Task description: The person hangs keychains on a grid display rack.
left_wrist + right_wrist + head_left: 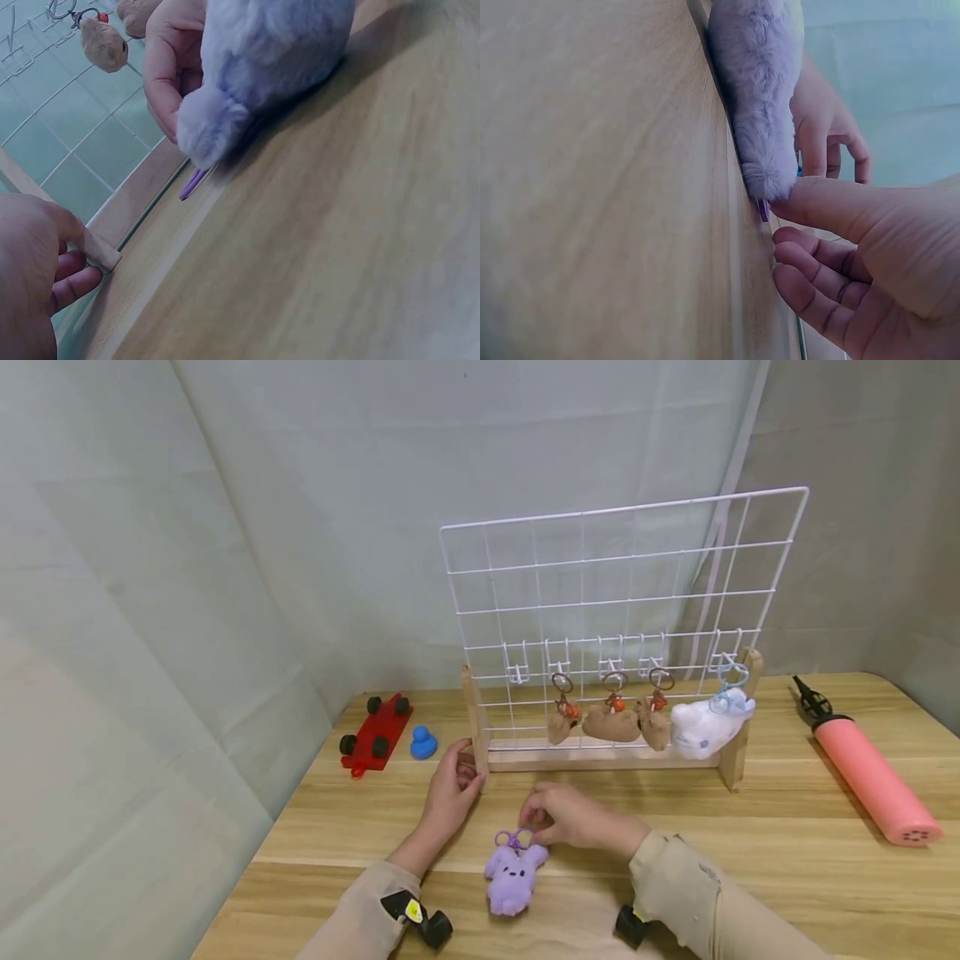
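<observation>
A purple plush keychain (512, 887) lies face up on the table, its purple rings (513, 838) pointing toward the rack. My right hand (573, 817) is at those rings with thumb and fingers bent; in the right wrist view a gap shows between thumb (821, 204) and fingers, the thumb tip right by the purple ring. My left hand (452, 785) grips the left wooden post (476, 727) of a white wire grid rack (630, 560) near its foot. From the rack's hooks hang several brown plush keychains (611, 724) and one white plush keychain (708, 727). The leftmost hook (517, 673) holds nothing.
Left of the rack lie a red toy car base (378, 737) with black wheels and a blue rubber duck (423, 742). A pink hand pump (873, 777) with a black nozzle is on the right. Pale cloth hangs behind the wooden table (810, 877).
</observation>
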The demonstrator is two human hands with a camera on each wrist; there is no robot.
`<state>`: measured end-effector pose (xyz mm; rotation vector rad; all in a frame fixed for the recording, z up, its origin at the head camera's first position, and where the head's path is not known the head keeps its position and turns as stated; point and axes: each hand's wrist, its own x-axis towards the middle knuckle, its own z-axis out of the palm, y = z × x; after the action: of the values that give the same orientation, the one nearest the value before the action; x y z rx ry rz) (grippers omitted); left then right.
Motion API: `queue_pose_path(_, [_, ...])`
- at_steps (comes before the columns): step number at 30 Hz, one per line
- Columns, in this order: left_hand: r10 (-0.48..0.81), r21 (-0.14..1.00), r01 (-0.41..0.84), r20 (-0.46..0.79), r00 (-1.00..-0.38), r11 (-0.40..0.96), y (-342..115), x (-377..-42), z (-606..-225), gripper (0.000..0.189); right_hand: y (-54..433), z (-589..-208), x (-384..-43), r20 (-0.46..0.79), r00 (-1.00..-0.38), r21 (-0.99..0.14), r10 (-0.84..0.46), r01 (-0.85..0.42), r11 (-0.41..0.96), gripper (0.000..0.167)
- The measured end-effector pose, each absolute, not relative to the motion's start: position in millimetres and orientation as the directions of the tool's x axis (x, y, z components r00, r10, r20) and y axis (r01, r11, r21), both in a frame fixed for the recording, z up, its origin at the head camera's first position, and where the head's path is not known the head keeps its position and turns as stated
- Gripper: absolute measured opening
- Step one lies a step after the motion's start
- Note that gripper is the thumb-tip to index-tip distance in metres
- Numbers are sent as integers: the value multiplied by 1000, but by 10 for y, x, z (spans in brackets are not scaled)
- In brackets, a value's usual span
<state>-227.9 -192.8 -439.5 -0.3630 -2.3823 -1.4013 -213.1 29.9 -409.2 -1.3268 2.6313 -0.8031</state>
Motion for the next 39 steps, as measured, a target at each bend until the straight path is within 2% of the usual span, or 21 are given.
queue_pose_path(19, [40,779,387,424,-905,493,-1924,-2267,-4378,55,289,-4106,-2112,167,-615,-472,-771,-736,485,18])
queue_pose_path(27, [47,776,409,442,-896,480,-1923,-2264,-4372,54,281,-4097,-2111,173,-602,-518,-780,-729,448,19])
queue_pose_path(39, [47,778,392,425,-904,492,-1926,-2268,-4368,55,278,-4060,-2091,124,-639,-585,-759,-665,464,14])
